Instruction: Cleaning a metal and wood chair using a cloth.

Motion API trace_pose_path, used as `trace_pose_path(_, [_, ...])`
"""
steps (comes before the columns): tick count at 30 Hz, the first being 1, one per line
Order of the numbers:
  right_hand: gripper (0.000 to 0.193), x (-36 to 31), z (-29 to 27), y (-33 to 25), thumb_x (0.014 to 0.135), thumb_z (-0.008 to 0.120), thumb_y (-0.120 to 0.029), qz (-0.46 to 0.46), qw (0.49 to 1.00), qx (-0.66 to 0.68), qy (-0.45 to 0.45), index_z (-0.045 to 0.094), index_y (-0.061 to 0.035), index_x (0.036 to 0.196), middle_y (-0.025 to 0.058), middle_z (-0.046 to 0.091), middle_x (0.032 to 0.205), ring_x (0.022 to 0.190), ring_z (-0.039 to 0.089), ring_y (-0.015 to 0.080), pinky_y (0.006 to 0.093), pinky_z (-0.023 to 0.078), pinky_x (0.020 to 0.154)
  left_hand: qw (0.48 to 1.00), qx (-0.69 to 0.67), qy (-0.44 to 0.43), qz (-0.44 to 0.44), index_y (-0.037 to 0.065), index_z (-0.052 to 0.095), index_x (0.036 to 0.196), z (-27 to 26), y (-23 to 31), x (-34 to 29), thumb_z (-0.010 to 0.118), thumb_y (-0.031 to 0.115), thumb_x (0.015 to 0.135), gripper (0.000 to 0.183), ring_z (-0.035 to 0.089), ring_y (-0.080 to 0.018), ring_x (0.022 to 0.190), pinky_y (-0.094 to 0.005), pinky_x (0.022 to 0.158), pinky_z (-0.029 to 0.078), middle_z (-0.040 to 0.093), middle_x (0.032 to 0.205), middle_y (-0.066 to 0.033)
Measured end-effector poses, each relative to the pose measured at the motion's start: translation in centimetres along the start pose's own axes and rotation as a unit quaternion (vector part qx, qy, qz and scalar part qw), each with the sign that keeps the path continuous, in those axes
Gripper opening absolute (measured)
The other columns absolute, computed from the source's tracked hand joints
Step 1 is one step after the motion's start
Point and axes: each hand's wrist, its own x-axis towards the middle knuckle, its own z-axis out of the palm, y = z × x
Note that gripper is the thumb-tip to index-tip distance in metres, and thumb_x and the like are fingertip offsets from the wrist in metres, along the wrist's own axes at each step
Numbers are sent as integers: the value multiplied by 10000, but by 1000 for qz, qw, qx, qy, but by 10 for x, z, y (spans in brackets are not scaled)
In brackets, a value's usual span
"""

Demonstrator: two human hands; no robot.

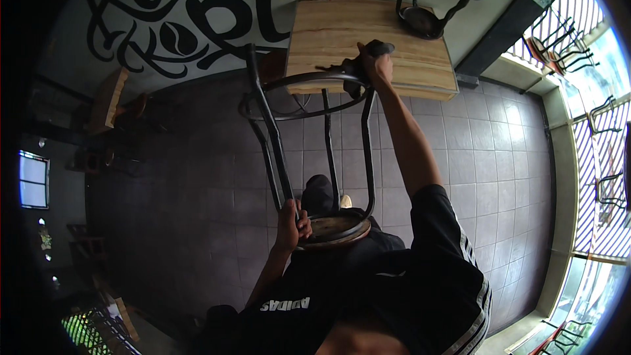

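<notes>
A black metal stool [368, 151] is tipped with its legs pointing away from me. Its round wooden seat [332, 229] is close to my body, and a ring joins the legs near their far ends. My left hand [289, 227] is closed round a leg just beside the seat. Out at the far end, my right hand [378, 69] grips a dark cloth [355, 85] against a stool leg by the ring. Part of the cloth bunches above my fingers. The leg's tip is hidden by hand and cloth.
Beyond the stool stands a wooden table [368, 23] with another upturned stool [420, 20] on it. The floor [486, 177] is grey tile. Windows run along the right, with more upturned stools [559, 49] near them. A small wooden table [108, 102] stands at the left wall.
</notes>
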Motion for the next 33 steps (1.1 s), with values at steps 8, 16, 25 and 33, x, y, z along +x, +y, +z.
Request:
trace_pose_path(8, [536,-9,-1,29,803,582,-563,-82,992,33,85,638,-39,904,123,640,771,702,621,265,361,479,643,1000,18,21,-5,136,362,848,8,2,6,352,557,929,429,258,-81,336,-257,360,301,263,498,33])
trace_pose_path(16, [442,-57,-28,37,834,541,-467,-26,992,-117,32,644,-47,929,195,647,780,816,630,362,430,471,665,1000,12,2,-13,144,368,861,9,0,4,344,521,946,387,265,-76,360,-259,385,312,289,525,30])
trace_pose_path(25, [410,-303,-63,117,831,630,-429,111,976,48,-180,611,-40,957,95,645,819,761,623,243,385,480,676,998,11,64,23,129,377,854,4,-5,2,333,535,945,418,257,-73,339,-246,356,282,284,498,37])
trace_pose_path(33, [299,-206,-56,84,866,616,-372,166,932,279,-164,580,-79,821,-29,534,732,667,488,72,249,412,605,999,50,13,-15,128,380,863,20,4,7,304,526,954,415,251,-78,343,-250,369,290,285,500,31])
